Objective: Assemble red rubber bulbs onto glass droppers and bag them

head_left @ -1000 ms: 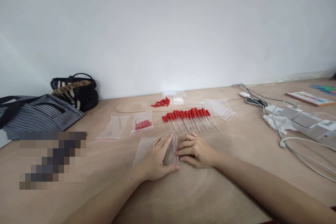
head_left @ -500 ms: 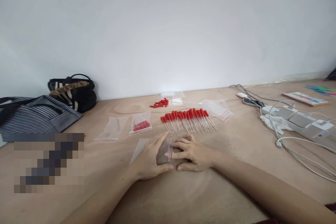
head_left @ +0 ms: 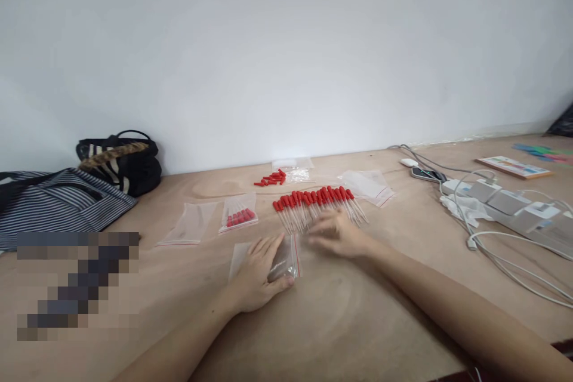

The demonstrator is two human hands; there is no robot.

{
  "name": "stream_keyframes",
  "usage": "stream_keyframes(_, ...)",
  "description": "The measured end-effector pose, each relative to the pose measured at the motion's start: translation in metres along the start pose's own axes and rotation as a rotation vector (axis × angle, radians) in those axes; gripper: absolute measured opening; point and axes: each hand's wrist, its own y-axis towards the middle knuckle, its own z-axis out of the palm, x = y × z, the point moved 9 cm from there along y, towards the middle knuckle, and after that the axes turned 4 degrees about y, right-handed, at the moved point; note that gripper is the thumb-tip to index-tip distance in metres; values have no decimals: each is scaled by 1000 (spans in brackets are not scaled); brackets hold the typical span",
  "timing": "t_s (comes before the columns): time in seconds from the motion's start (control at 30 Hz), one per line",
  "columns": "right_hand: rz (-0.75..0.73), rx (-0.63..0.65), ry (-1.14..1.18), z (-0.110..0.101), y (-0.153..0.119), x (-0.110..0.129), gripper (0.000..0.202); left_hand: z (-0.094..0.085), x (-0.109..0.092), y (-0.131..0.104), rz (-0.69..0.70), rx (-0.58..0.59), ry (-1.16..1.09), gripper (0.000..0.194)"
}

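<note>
My left hand point(head_left: 257, 271) lies open across a clear zip bag point(head_left: 286, 259), its fingers stretched over the plastic and the thumb near the bag's red-striped edge. My right hand point(head_left: 338, 233) is smeared by motion at the near side of a row of droppers point(head_left: 322, 203) with red bulbs and clear thin stems; whether its fingers touch a stem I cannot tell. Left of the row lies a zip bag holding several red-bulbed droppers point(head_left: 239, 216). A flat zip bag point(head_left: 188, 224) rests further left.
Loose red bulbs point(head_left: 271, 178) sit near the wall beside clear stems point(head_left: 299, 175). More zip bags point(head_left: 367, 184) lie behind the row's right end. A power strip point(head_left: 514, 206) with white cables point(head_left: 496, 262) occupies the right; striped point(head_left: 67, 200) and black bags point(head_left: 138, 167) stand left.
My right hand has left the zip bag's red-striped edge and moved up and right to the droppers. My left hand stays on the bag.
</note>
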Motion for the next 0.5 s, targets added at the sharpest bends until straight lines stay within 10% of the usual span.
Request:
stream_keyframes(0.17, 627, -322, -268, -45, 21, -94, 26, -2, -5, -1, 11, -16, -2, 71)
stream_keyframes(0.5, 693, -358, -92, -39, 46, -128, 18, -1, -4, -2, 7, -31, 2, 67)
